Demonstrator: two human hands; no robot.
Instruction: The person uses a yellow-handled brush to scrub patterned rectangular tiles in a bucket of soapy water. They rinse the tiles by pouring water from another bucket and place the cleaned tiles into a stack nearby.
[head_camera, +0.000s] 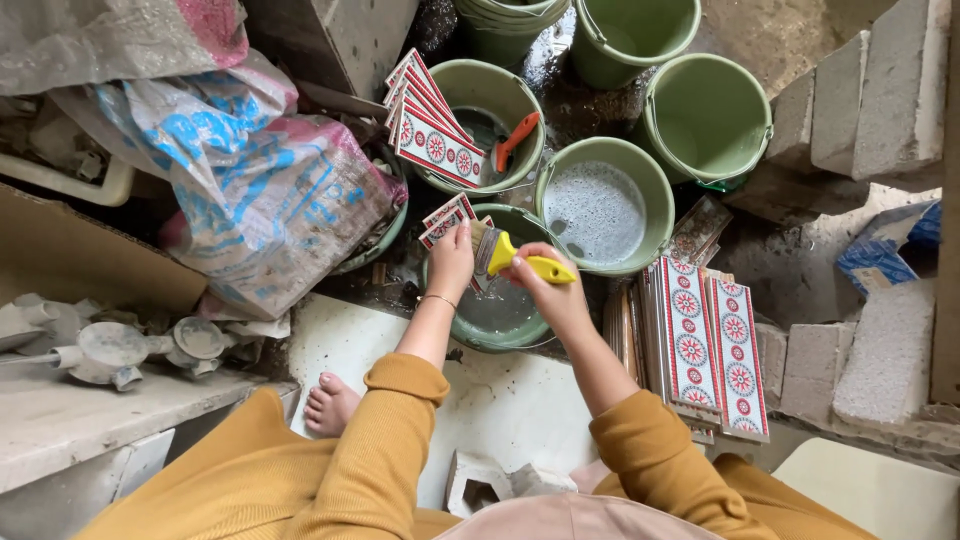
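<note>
1. Lying at the far left of the frame: grey, dust-coated pipe fittings (110, 348) on a pale ledge (60, 420). Above them, a sheet of brown cardboard (70, 255).
2. Upper left: crumpled plastic sacks (260, 190) printed in blue and pink, slumped against the buckets.
3. Lower left of centre: bare foot (330, 402) on a white slab (350, 340); mustard-yellow sleeves enter from the bottom edge.
4. Left hand (451, 262), centre of frame: fingers closed, pinching a small stack of patterned tiles (447, 218) by its lower edge. Tiles are white with red and blue medallions and sit over the rim of the near bucket.
5. Near green bucket (500, 320), centre: holds cloudy water, directly below both hands.
6. Right hand (555, 290), just right of centre: fingers wrapped around the yellow handle of a paintbrush (500, 252); bristle end points left, touching or just beside the held tiles. Contact not resolvable.
7. Upper centre: another green bucket (525, 160) with a fan of matching tiles (430, 125) propped on its rim and an orange-handled tool (516, 140) inside.
8. Right of centre: bucket of foamy grey liquid (597, 210); two empty green buckets (705, 115) above it.
9. Right of the right forearm: long patterned tile strips (715, 345) stacked on edge.
10. Far right: grey concrete blocks (860, 100).
</note>
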